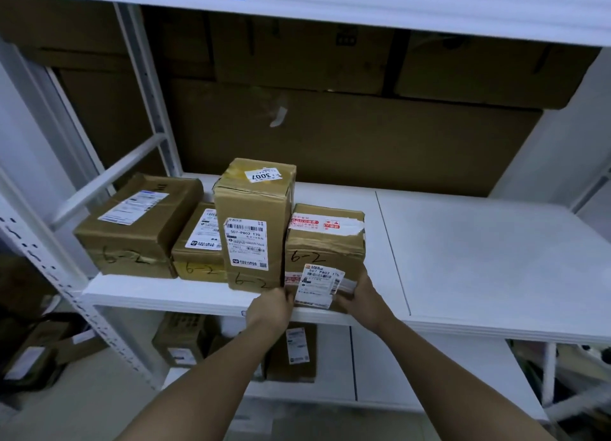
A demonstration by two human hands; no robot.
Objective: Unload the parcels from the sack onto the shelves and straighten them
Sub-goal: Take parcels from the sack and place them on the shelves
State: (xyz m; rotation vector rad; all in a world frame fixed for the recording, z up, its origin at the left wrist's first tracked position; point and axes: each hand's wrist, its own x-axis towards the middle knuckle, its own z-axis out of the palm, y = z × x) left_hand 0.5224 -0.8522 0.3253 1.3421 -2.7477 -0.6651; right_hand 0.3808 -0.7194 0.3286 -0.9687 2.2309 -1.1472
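Observation:
Several brown cardboard parcels stand in a row on the white shelf (479,258), each marked "6-2". From the left: a wide flat parcel (139,225), a small low parcel (201,245), a tall upright parcel (253,222), and a squat parcel (325,245) with a white label on its front. My left hand (269,305) grips the squat parcel's lower left front corner, beside the tall parcel. My right hand (358,298) holds its lower right front corner. The sack is not in view.
Large flattened cardboard sheets (347,136) line the back of the shelf. The right half of the shelf board is bare. More parcels (291,351) sit on the lower shelf, and others lie on the floor at the left (33,354). A metal upright (49,262) frames the left side.

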